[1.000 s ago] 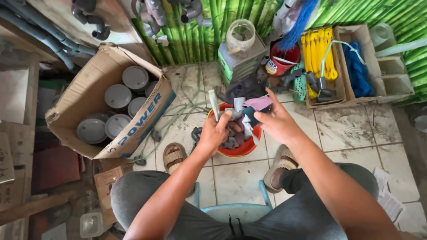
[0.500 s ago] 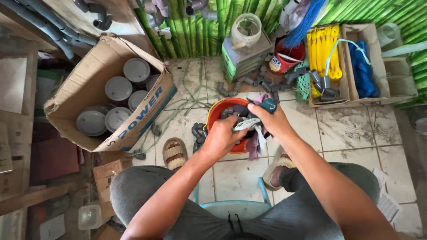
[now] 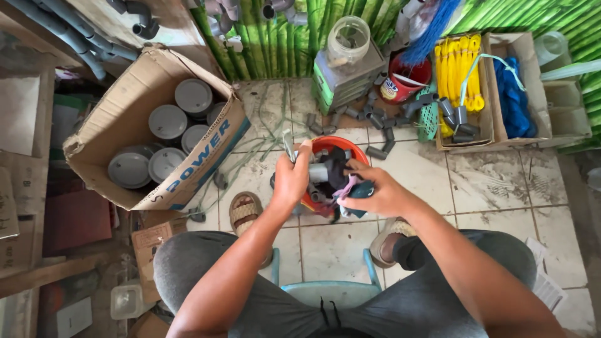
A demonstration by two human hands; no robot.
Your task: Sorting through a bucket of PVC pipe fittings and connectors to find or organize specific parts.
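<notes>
Head view, straight down over the knees to a tiled floor (image 3: 482,181). Biggest item: a cardboard box (image 3: 131,119) at the floor's left edge, holding grey round caps (image 3: 168,120). Along the far edge a green bamboo-print wall (image 3: 275,37), a clear jar (image 3: 348,39) on a small green drawer unit, a red can (image 3: 404,84), and a box of yellow and blue cord (image 3: 476,81). Loose grey fittings (image 3: 375,119) are scattered near that edge. Mid-floor sits an orange basin (image 3: 341,145) still full of dark pieces, so plenty appears left. The left hand (image 3: 291,181) is clenched around a short grey pipe (image 3: 318,173), held above the basin. The right hand (image 3: 375,191) has fingers curled around a rag and a dark fitting (image 3: 362,191), pressed to the pipe's end. Joining looks underway, not finished.
</notes>
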